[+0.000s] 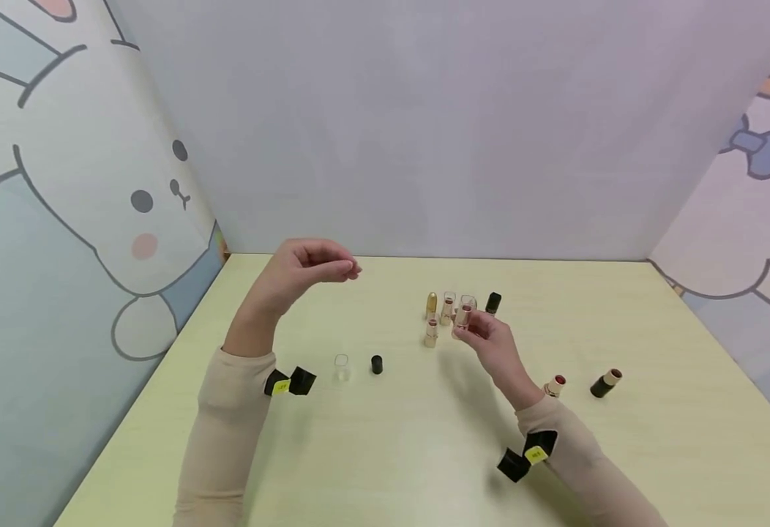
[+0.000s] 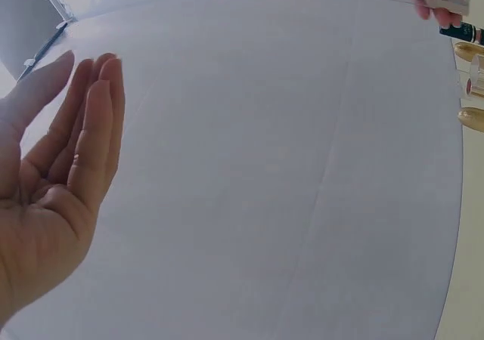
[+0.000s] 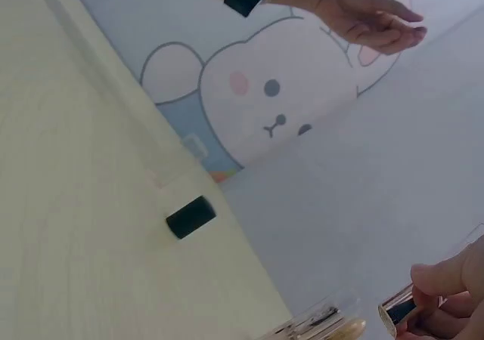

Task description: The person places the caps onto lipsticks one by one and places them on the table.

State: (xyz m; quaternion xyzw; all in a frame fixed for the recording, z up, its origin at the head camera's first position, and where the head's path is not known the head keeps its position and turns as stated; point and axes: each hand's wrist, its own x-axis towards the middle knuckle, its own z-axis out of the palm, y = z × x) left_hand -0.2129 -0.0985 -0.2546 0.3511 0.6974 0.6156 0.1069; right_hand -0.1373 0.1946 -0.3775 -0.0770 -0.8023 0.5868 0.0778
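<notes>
In the head view my right hand [image 1: 495,350] pinches a lipstick tube [image 1: 462,318] with a pale gold base, just over the cluster of lipsticks. Its shiny base [image 3: 395,311] sticks out from the fingers in the right wrist view; clear plastic shows at its other end. Close by stand a gold bullet-shaped lipstick [image 1: 431,303], a clear-capped lipstick [image 1: 447,310], a shorter pale gold lipstick [image 1: 431,334] and a black-topped one [image 1: 493,303]. High over the table's left side, my left hand [image 1: 309,269] holds nothing, its fingers loosely bent and the thumb apart [image 2: 64,155].
A clear cap [image 1: 342,367] and a black cap [image 1: 377,364] stand mid-table, left of the cluster. Near my right forearm are a red-tipped lipstick [image 1: 555,385] and a black-based lipstick [image 1: 606,383]. Walls enclose the table [image 1: 372,454] at the back and sides.
</notes>
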